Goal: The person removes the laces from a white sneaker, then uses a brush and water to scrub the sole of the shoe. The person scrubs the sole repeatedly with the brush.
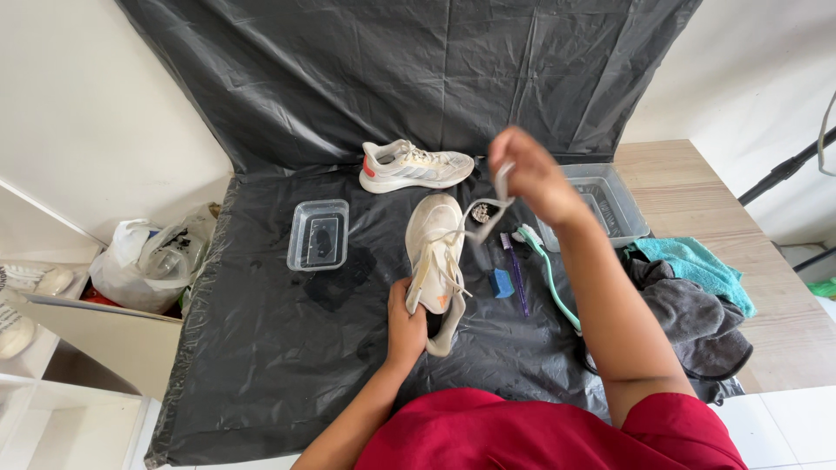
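A white sneaker (434,237) lies on black plastic sheeting, toe pointing away from me. My left hand (406,324) grips its heel end. My right hand (529,174) is raised above and to the right of the shoe, pinching the white shoelace (488,213), which runs taut down to the shoe's eyelets. A second white sneaker (414,165) with an orange heel patch rests on its sole at the back of the sheeting.
A clear plastic tub (319,235) sits left of the shoe, a larger clear basin (605,202) at right. A purple toothbrush (515,274), a teal brush (553,278), a blue sponge (501,283), teal and grey towels (697,296), and a plastic bag (152,261) are nearby.
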